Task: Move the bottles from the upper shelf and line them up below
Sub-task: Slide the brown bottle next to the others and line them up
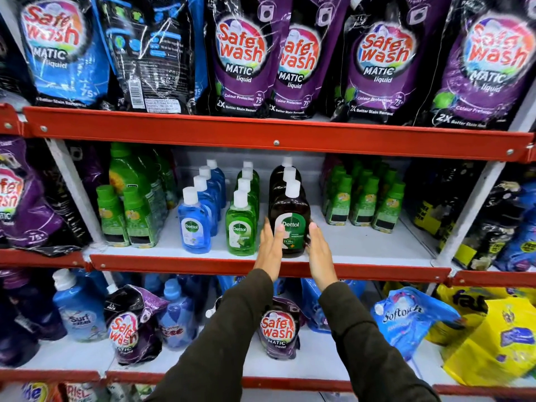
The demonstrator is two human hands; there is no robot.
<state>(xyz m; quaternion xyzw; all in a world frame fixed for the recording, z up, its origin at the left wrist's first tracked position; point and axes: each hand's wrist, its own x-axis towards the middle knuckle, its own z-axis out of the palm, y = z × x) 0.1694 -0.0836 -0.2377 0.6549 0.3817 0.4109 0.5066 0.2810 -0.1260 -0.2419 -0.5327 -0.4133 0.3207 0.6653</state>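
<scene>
My dark sleeves [232,338] reach up from the near edge toward the middle shelf [362,245]. My left hand [271,248] and right hand [319,253] stand flat and open on either side of the front brown Dettol bottle [290,224], fingers stretched upward; the left thumb lies against the bottle's label and the right fingertips touch its right side, so I press it between my palms without curling around it. That bottle stands upright at the near edge of the shelf, just above the red shelf lip [203,264], and heads a row of brown bottles [285,175] running back behind it. Just left of it stands a row of green Dettol bottles [240,227], and left again a row of blue Dettol bottles [194,224], all upright with white caps. Further left and right on the same shelf sit clusters of small green-capped bottles [362,198]. Below my arms, on the lower shelf, lie detergent pouches, one a purple Safe wash pouch [277,332] between my sleeves. Farthest up, the top shelf holds a line of Safe wash pouches [240,56].
</scene>
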